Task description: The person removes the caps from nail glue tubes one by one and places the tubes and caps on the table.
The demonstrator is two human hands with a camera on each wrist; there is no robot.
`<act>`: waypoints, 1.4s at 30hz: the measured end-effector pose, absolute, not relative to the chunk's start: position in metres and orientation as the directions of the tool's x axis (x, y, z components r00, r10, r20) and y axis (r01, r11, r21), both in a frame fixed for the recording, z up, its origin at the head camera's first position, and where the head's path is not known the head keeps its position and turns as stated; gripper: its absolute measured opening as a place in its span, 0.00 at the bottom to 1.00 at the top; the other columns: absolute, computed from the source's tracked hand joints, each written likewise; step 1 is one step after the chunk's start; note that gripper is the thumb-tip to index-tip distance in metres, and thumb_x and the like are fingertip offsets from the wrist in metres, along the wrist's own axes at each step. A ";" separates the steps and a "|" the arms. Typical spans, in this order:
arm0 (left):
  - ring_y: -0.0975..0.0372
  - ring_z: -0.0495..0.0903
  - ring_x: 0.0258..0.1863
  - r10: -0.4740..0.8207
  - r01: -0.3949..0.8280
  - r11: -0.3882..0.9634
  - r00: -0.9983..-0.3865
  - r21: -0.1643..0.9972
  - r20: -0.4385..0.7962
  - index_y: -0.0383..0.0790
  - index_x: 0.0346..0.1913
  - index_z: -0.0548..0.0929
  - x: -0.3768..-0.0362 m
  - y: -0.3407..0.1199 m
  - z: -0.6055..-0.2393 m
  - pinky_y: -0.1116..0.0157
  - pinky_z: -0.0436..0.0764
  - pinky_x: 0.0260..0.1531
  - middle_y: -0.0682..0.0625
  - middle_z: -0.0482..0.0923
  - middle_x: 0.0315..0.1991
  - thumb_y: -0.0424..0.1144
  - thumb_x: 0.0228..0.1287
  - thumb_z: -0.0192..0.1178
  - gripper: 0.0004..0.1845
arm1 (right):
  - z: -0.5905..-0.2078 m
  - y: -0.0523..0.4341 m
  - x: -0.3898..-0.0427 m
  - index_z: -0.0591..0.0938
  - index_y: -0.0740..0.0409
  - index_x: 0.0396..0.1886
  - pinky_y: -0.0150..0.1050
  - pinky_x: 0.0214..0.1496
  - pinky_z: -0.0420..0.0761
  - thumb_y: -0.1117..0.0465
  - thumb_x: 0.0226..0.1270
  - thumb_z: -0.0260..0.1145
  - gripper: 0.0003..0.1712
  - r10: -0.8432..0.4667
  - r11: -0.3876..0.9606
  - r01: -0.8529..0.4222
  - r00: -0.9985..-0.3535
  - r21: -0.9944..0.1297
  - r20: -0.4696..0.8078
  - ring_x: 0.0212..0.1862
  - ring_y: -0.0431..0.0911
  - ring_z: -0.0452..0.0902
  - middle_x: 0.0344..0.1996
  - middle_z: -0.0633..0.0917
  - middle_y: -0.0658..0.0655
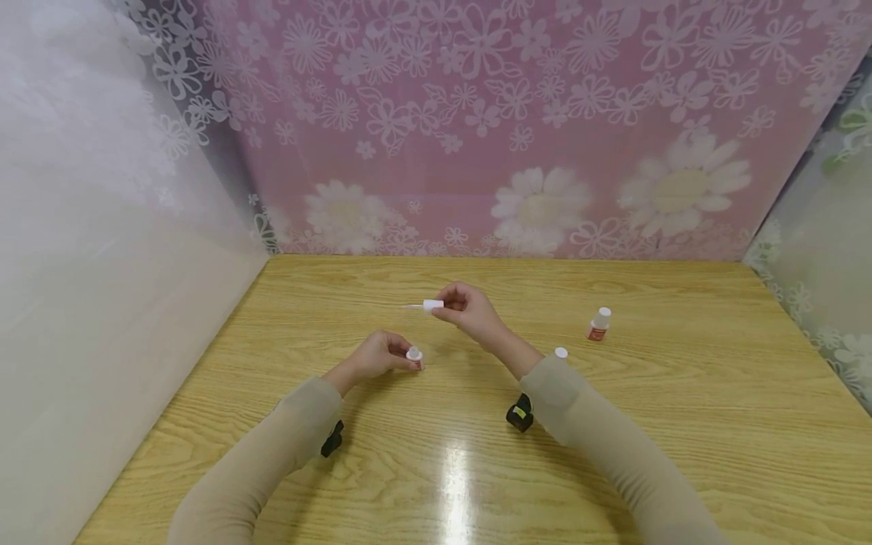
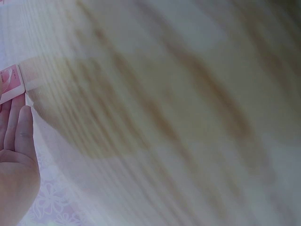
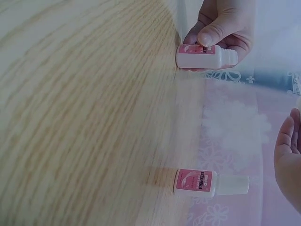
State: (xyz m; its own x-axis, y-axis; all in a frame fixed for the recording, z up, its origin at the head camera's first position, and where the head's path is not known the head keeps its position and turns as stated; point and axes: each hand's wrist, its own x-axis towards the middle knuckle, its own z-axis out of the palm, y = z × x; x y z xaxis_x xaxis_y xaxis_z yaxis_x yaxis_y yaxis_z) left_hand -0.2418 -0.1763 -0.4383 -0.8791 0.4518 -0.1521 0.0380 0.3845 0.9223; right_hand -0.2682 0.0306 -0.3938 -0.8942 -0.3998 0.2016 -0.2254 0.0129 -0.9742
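My left hand (image 1: 381, 354) pinches a small white glue bottle (image 1: 416, 359) with a pink-red label, its neck bare. The bottle stands upright, its base right at the tabletop, and the right wrist view shows the thumb across its label (image 3: 198, 55). Above and slightly right of it, my right hand (image 1: 470, 310) holds a white brush cap (image 1: 433, 306) sideways between thumb and fingers. Its thin applicator points left, clear of the bottle. Only part of the left hand (image 2: 21, 150) shows at the edge of the left wrist view; the right wrist view cuts off the right hand (image 3: 289, 157).
A capped glue bottle (image 1: 599, 325) stands upright to the right on the wooden table (image 1: 681, 424). Another white cap (image 1: 561, 353) peeks out behind the right sleeve, which hides what is below it. Flowered sheeting (image 1: 436, 151) encloses the table's back and sides.
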 end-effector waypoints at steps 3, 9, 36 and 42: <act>0.59 0.80 0.34 0.457 0.038 0.380 -0.876 0.924 -0.152 0.25 0.37 0.80 -0.242 -0.176 -0.438 0.61 0.75 0.36 0.40 0.81 0.33 0.27 0.51 0.62 0.10 | -0.394 0.031 -0.267 0.73 0.70 0.37 0.36 0.39 0.76 0.71 0.56 0.63 0.10 -0.392 -0.001 -0.207 -0.900 -0.978 0.191 0.35 0.45 0.76 0.34 0.78 0.60; 0.60 0.80 0.33 0.464 0.055 0.391 -0.874 0.919 -0.145 0.25 0.36 0.80 -0.243 -0.176 -0.439 0.62 0.75 0.34 0.40 0.81 0.32 0.27 0.51 0.62 0.09 | -0.394 0.032 -0.266 0.72 0.69 0.33 0.37 0.39 0.76 0.72 0.55 0.62 0.08 -0.388 -0.032 -0.189 -0.903 -0.982 0.186 0.34 0.44 0.75 0.34 0.78 0.59; 0.58 0.80 0.34 0.451 0.051 0.395 -0.881 0.917 -0.145 0.27 0.36 0.80 -0.236 -0.175 -0.430 0.63 0.75 0.34 0.41 0.81 0.32 0.28 0.51 0.63 0.09 | -0.397 0.034 -0.262 0.69 0.72 0.54 0.40 0.47 0.73 0.70 0.63 0.55 0.19 -0.424 -0.004 -0.130 -0.898 -0.992 0.119 0.47 0.56 0.72 0.46 0.74 0.66; 0.60 0.80 0.33 0.436 0.049 0.400 -0.888 0.915 -0.144 0.28 0.36 0.80 -0.241 -0.176 -0.437 0.66 0.75 0.31 0.43 0.82 0.31 0.30 0.50 0.64 0.10 | -0.395 0.034 -0.259 0.71 0.71 0.51 0.42 0.48 0.72 0.70 0.62 0.56 0.17 -0.429 0.005 -0.130 -0.896 -0.991 0.116 0.44 0.51 0.74 0.43 0.75 0.63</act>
